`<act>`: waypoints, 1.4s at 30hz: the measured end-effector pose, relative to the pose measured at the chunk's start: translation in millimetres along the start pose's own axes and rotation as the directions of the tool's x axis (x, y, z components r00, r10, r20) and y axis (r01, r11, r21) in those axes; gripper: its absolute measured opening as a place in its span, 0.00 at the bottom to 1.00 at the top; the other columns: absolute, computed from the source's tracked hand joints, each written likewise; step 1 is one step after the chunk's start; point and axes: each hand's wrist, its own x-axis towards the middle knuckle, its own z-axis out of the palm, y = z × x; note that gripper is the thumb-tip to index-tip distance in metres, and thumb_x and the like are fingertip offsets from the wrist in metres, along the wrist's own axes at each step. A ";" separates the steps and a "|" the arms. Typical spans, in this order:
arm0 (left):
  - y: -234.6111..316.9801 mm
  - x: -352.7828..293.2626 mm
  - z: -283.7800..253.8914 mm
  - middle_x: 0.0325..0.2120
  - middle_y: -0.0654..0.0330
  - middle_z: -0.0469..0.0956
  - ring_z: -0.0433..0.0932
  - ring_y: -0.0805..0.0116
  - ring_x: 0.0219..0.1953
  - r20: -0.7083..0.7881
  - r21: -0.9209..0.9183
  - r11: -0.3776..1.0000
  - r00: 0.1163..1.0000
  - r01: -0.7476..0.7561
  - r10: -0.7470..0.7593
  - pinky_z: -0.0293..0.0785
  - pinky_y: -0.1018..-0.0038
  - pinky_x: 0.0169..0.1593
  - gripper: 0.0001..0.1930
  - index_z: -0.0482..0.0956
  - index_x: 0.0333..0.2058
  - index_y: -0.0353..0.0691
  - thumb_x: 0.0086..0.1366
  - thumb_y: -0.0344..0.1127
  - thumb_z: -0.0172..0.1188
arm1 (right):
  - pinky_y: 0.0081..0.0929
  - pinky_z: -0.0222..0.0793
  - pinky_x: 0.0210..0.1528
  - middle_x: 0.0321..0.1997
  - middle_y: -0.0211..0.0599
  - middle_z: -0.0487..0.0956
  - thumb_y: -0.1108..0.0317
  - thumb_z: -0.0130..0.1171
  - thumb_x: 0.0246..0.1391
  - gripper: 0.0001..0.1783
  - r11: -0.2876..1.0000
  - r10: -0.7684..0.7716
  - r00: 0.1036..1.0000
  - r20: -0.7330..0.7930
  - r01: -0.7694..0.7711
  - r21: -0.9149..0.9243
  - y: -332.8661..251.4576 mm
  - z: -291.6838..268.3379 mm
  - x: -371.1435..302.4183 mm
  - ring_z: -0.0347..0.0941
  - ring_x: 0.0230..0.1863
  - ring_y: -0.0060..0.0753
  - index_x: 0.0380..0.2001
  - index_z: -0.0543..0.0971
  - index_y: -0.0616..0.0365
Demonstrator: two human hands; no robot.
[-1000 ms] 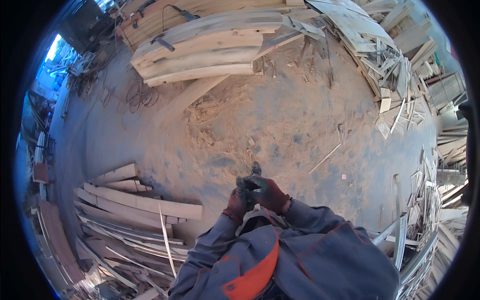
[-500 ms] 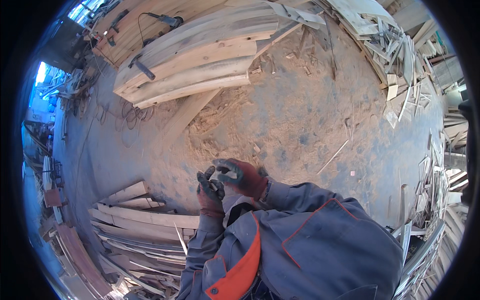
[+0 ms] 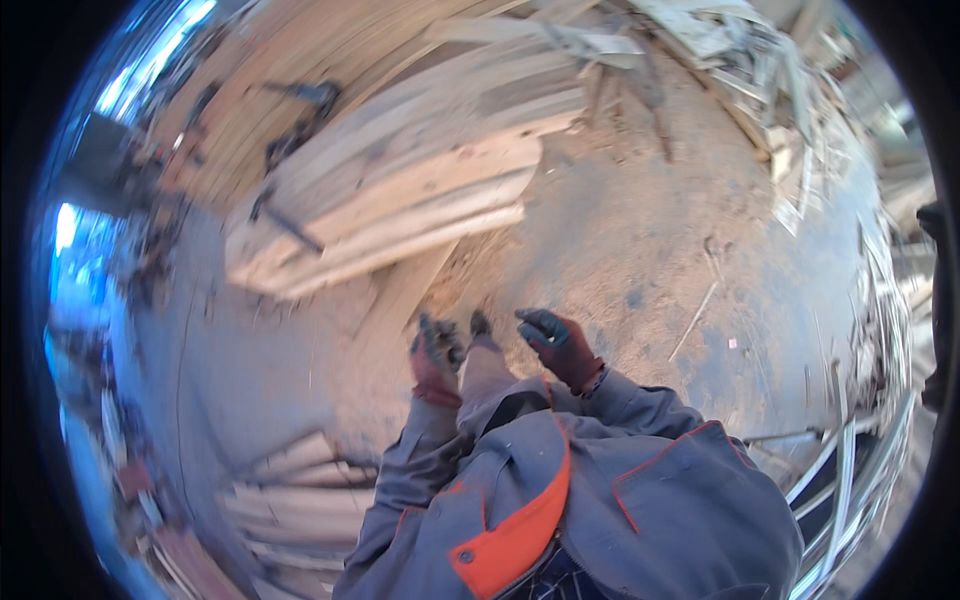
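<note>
My left hand [image 3: 436, 362], in a red and dark-coated work glove, is held in front of my body with its fingers curled in. Blur hides what, if anything, lies in them. To its right, my right hand [image 3: 562, 347], gloved alike, hangs in the air with its fingers bent loosely and nothing visible in them. Between the two, my shoe [image 3: 480, 324] shows on the dusty floor. Ahead to the left, a hammer [image 3: 290, 222] rests on a stack of pale wooden boards [image 3: 420, 200], out of reach of both hands.
A corded power tool [image 3: 318, 95] lies on wider planks at the far left. Cut boards [image 3: 300, 500] are piled at the near left. Scrap strips [image 3: 850, 480] heap up along the right side. A thin stick [image 3: 694, 320] lies on the sawdust-covered floor [image 3: 620, 260].
My hands have moved apart, the right one going rightward. My shoe has come into view beyond them. The view has turned, and the board stack appears nearer; the picture is now blurred.
</note>
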 end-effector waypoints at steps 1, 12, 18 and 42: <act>18.4 17.3 -0.2 0.19 0.65 0.75 0.67 0.77 0.15 0.014 0.077 0.995 0.997 -0.071 0.070 0.58 0.78 0.18 0.26 0.78 0.31 0.44 0.75 0.63 0.57 | 0.29 0.79 0.53 0.51 0.45 0.87 0.72 0.67 0.64 0.16 1.000 0.006 1.000 -0.018 -0.006 0.014 -0.7 5.1 15.3 0.84 0.50 0.32 0.53 0.84 0.62; 141.6 133.5 22.3 0.15 0.67 0.71 0.64 0.78 0.13 0.147 0.172 0.981 0.987 -0.088 0.063 0.55 0.79 0.17 0.26 0.78 0.29 0.46 0.74 0.63 0.58 | 0.26 0.81 0.45 0.41 0.33 0.86 0.76 0.60 0.66 0.19 0.932 0.268 0.963 -0.018 -0.254 0.260 -24.7 81.6 115.2 0.82 0.39 0.22 0.59 0.81 0.58; 162.6 166.5 64.5 0.14 0.66 0.70 0.63 0.78 0.13 0.222 0.239 0.968 0.975 -0.075 0.021 0.55 0.80 0.17 0.27 0.79 0.28 0.43 0.75 0.62 0.58 | 0.32 0.81 0.52 0.47 0.43 0.88 0.73 0.64 0.63 0.18 0.970 0.224 0.957 -0.182 -0.201 0.137 -22.5 68.0 138.5 0.86 0.47 0.38 0.55 0.83 0.59; 109.9 266.7 272.9 0.18 0.65 0.72 0.65 0.79 0.17 0.147 0.416 0.854 0.950 -0.313 0.277 0.55 0.81 0.20 0.35 0.83 0.41 0.34 0.74 0.69 0.55 | 0.37 0.80 0.43 0.41 0.41 0.87 0.62 0.68 0.60 0.15 0.984 0.163 0.984 -0.076 -0.168 -0.064 61.6 -159.9 266.0 0.85 0.42 0.46 0.49 0.86 0.53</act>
